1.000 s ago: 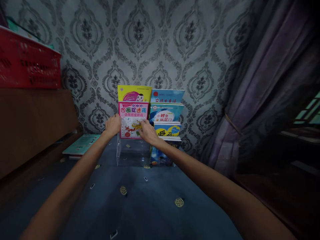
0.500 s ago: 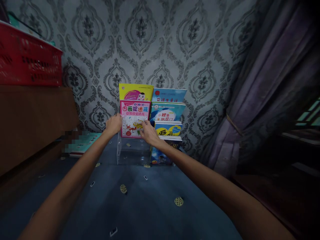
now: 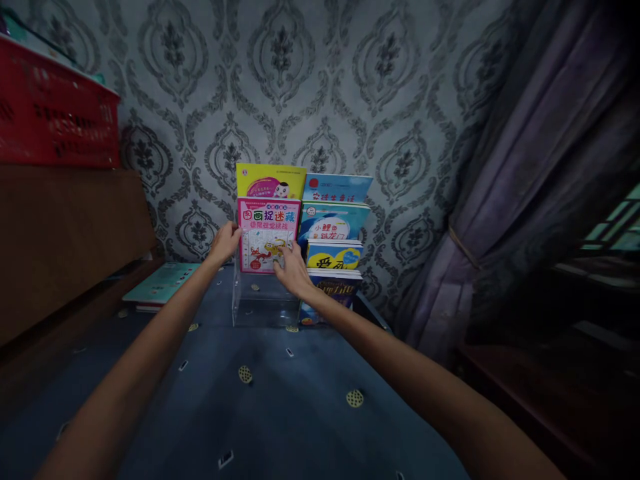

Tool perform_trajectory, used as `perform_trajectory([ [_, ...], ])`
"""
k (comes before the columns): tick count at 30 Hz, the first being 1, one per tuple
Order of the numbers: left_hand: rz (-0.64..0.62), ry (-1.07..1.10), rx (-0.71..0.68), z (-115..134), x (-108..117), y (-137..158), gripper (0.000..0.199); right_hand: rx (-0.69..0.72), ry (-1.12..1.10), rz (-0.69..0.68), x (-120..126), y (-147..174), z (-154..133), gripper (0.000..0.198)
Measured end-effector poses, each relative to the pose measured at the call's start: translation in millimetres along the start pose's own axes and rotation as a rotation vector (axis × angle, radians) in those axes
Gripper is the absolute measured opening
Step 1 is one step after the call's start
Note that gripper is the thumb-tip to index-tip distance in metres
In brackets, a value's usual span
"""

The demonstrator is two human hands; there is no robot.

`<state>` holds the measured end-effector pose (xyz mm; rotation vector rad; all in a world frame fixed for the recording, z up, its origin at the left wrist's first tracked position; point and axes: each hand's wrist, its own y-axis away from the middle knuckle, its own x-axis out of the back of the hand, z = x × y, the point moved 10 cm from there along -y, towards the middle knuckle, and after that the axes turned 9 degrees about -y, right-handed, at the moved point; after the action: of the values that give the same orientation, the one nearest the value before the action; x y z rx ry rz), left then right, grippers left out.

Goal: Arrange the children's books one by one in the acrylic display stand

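A pink children's book with Chinese lettering and cartoon animals stands upright in the left column of a clear acrylic book rack. My left hand is curled at the book's left edge, its fingertips partly hidden there. Against the lower right of the cover rests my right hand, thumb and fingers apart. Behind the pink book rises a yellow book. In the right column stand a light blue book, a teal book, a yellow-and-blue book and a dark blue book.
The rack stands on a dark blue patterned cloth against a damask-papered wall. Left of it lie flat teal books. A red plastic basket tops a brown box. A purple curtain hangs at right.
My right hand has shifted slightly left and down across the pink cover. My left hand stays at the left edge. The view has moved a little, and the pink book stays in the rack.
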<state>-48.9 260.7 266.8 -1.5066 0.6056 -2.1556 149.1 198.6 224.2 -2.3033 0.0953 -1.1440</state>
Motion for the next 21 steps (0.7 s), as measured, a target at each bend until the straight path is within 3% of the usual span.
perform_trajectory([
  [10,0.031,0.052,0.008,-3.3,-2.9,-2.4,0.026,-0.04,-0.048,-0.045,-7.3,3.3,10.5,0.052],
  [21,0.036,0.036,-0.009,-2.9,-2.5,-0.8,0.024,-0.035,-0.115,-0.008,-13.4,-3.9,25.2,0.048],
])
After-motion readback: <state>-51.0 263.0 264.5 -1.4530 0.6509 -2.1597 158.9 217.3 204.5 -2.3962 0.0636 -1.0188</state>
